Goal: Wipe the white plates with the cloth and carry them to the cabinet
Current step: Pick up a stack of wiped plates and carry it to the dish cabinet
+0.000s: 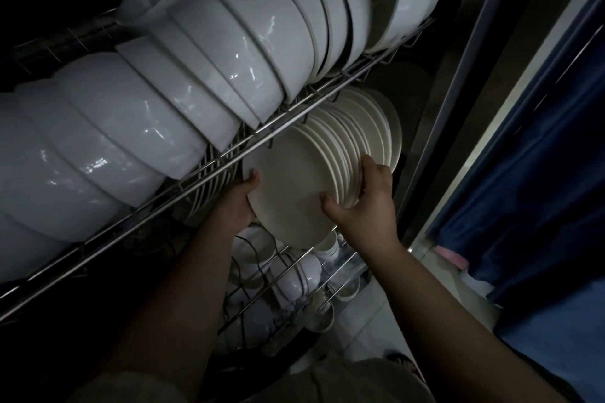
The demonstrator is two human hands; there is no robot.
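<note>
Under wire rack (196,175), plates (288,180) gripped between hands (237,203) (366,203).

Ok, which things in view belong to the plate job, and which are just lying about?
In the job: white plates, on edge; left hand holding the front plate's left rim; right hand gripping the plates' right edges. No cloth in view.
Lying about: white bowls on the upper wire rack; small bowls lower down; blue curtain.
</note>
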